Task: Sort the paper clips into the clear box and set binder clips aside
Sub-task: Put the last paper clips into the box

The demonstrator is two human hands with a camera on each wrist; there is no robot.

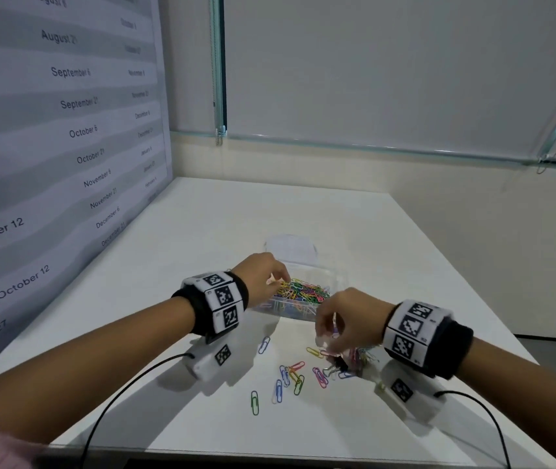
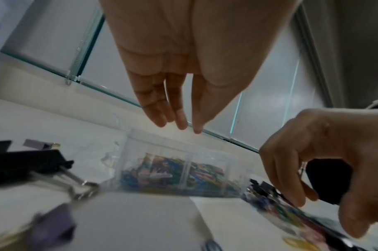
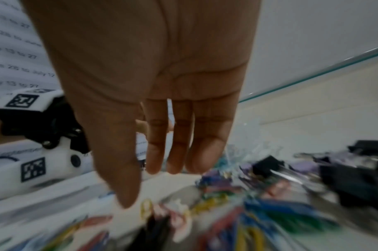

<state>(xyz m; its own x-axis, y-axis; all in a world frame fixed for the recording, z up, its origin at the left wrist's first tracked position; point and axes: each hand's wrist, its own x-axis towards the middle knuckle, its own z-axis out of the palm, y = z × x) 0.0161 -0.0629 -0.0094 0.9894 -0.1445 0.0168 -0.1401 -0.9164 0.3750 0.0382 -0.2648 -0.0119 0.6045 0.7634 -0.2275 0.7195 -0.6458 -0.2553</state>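
Hovering over the clear box (image 1: pixel 298 301) heaped with paper clips (image 1: pixel 300 290) at mid-worktop (image 1: pixel 388 245), the left hand (image 1: pixel 263 277) hangs with straight, relaxed fingers, while the right hand (image 1: pixel 346 321), fingers loosely extended, reaches down over loose paper clips (image 1: pixel 291 375) mixed with binder clips (image 1: pixel 337 363) nearer.

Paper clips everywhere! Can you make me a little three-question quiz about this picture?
1. True or false: the clear box already holds paper clips.
2. Which hand is over the box: A left hand, B right hand?
3. Fill in: loose paper clips lie on the white ____.

Key: 1 true. 2 A. 3 table.
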